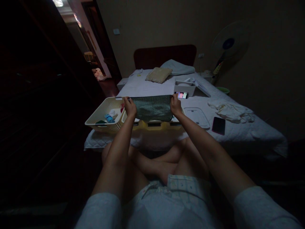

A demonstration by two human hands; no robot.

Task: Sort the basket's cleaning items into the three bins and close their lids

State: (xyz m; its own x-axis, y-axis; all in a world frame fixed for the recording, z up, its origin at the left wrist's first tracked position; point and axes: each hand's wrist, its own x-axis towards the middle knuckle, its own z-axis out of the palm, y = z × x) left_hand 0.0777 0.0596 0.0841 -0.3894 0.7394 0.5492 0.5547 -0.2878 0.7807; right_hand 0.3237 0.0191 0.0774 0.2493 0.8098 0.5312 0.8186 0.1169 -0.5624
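L hand (130,108) & R hand (175,105) closed, each gripping 1 end of dark mesh cloth (153,107), spread at yellow bin (143,126), near edge of bed (145,90); can't tell if touching. Best: grips level, tension even, w/o sag.

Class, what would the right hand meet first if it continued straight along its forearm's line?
Past the green mesh it grips, the right hand would probably meet the beige cushion, though depth is unclear and it might pass above.
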